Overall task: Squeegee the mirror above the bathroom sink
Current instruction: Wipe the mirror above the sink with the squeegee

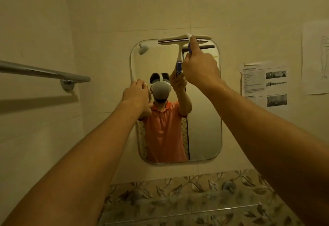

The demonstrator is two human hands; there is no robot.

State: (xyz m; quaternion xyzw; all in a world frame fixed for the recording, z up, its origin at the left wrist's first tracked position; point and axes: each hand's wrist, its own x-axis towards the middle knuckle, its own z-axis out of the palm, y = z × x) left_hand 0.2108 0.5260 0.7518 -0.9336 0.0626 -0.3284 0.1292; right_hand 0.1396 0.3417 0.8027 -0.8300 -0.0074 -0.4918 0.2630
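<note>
A rounded rectangular mirror (pixel 203 118) hangs on the beige tiled wall straight ahead. My right hand (pixel 200 67) is shut on the blue handle of a white squeegee (pixel 185 39), whose blade lies level across the mirror's top right edge. At the mirror's left edge my left hand (pixel 136 94) rests with fingers together against the glass or its rim, holding nothing. The mirror reflects a person in an orange shirt and both hands.
A chrome towel bar (pixel 44 73) juts from the wall at the left. Printed paper sheets (pixel 265 83) are stuck to the wall at the right. Below the mirror runs a leaf-patterned tile band (pixel 187 190) with a glass shelf edge (pixel 178 214).
</note>
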